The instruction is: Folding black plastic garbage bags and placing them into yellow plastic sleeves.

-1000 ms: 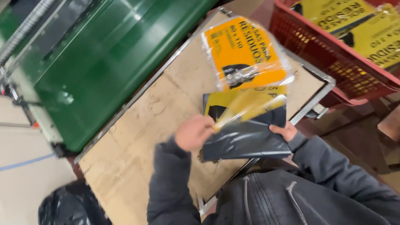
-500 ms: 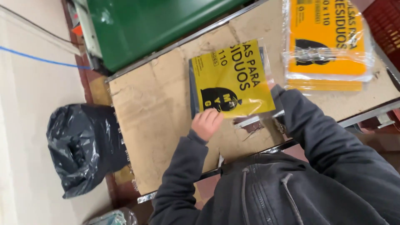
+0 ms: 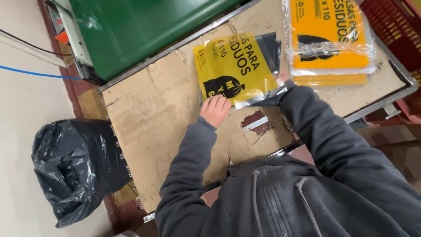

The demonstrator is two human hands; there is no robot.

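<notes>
Left hand (image 3: 215,109) flat, fingers spread, pressing lower edge of yellow pack (image 3: 234,70) on cardboard-covered desk (image 3: 149,114). Right hand (image 3: 283,77) mostly hidden behind sleeve at pack's right edge; grip cannot be told. Orange stack (image 3: 329,39) just right.

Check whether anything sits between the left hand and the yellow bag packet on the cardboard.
Nothing visible does: the left hand already rests on the near edge of the yellow packet. The right hand touches its far side, mostly hidden by the sleeve.
</notes>
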